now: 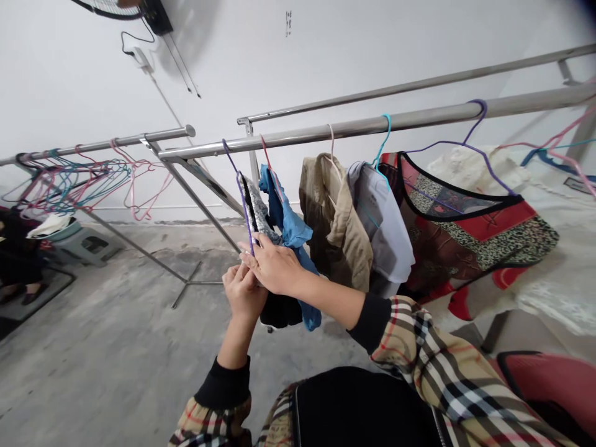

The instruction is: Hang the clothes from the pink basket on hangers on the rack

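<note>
A purple hanger (244, 197) hooks over the near end of the metal rail and carries a black-and-grey patterned garment (259, 205). At the hanger's lower end my two hands meet. My right hand (279, 268) is closed on the garment beside the hanger tip, its fingers crossing over the front. Just below and touching it, my left hand (244, 290) has its fingers curled in on the garment's edge; what lies inside its grip is mostly hidden. Directly behind hangs a blue garment (293, 223) on a red hanger (270, 160).
Along the same rail (354, 127) hang a tan jacket (326, 217), a pale grey shirt (384, 223) and a red patterned top (470, 230). Several bare hangers (93, 177) crowd another rack at left. A grey stool (90, 239) stands beneath it, near a seated person's legs.
</note>
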`<state>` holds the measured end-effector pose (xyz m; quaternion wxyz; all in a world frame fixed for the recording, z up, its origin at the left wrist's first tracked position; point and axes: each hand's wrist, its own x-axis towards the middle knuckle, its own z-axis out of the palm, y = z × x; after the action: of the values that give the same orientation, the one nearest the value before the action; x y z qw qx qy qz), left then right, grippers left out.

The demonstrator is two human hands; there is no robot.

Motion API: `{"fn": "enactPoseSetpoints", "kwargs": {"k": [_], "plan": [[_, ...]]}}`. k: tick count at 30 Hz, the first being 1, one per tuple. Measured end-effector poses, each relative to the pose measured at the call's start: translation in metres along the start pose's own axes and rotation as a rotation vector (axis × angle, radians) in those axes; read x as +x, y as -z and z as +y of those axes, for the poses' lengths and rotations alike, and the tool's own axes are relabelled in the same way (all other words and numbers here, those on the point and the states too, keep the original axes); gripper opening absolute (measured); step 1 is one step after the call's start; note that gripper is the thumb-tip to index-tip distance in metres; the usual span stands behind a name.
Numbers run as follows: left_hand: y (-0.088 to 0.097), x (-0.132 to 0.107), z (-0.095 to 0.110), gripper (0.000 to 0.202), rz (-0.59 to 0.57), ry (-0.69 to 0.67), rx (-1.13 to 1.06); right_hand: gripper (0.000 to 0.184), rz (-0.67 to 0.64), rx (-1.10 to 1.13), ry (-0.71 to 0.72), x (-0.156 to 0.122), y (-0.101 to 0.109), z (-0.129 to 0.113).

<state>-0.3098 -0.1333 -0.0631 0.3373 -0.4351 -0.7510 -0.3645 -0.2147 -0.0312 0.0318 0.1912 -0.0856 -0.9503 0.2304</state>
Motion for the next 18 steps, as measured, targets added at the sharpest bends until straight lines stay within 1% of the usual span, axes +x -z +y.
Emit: {"fn": "enactPoseSetpoints", "kwargs": {"k": [2, 4, 6, 8, 10, 12, 13, 15, 16, 18], "plan": [[-0.005, -0.003, -0.006, 0.003, -0.016, 0.143, -0.106, 0.052, 0.009, 0.007, -0.005, -0.002, 0.001, -0.002], [-0.010, -0.005, -0.012, 0.012, -0.037, 0.344, -0.281, 0.057, 0.014, 0.024, -0.003, -0.006, 0.002, -0.004], [-0.016, -0.007, -0.020, 0.020, -0.063, 0.511, -0.431, 0.066, 0.015, 0.054, 0.012, -0.014, 0.000, -0.004], [-0.023, -0.013, -0.027, 0.021, -0.115, 0.623, -0.502, 0.069, -0.011, 0.093, 0.055, -0.026, -0.003, -0.002], [-0.030, -0.024, -0.033, 0.019, -0.201, 0.694, -0.509, 0.061, -0.111, 0.130, 0.130, -0.041, -0.010, 0.006], [-0.038, -0.043, -0.033, 0.019, -0.308, 0.745, -0.522, 0.052, -0.288, 0.166, 0.174, -0.061, -0.020, 0.021], [-0.042, -0.054, -0.030, 0.019, -0.361, 0.751, -0.536, 0.049, -0.383, 0.182, 0.166, -0.072, -0.027, 0.031], [-0.049, -0.082, -0.017, 0.017, -0.481, 0.747, -0.580, 0.047, -0.533, 0.202, 0.075, -0.098, -0.043, 0.057], [-0.052, -0.097, -0.007, 0.018, -0.540, 0.737, -0.609, 0.047, -0.573, 0.197, 0.011, -0.113, -0.052, 0.072], [-0.059, -0.127, 0.017, 0.013, -0.674, 0.706, -0.682, 0.054, -0.606, 0.162, -0.156, -0.145, -0.069, 0.101]]}}
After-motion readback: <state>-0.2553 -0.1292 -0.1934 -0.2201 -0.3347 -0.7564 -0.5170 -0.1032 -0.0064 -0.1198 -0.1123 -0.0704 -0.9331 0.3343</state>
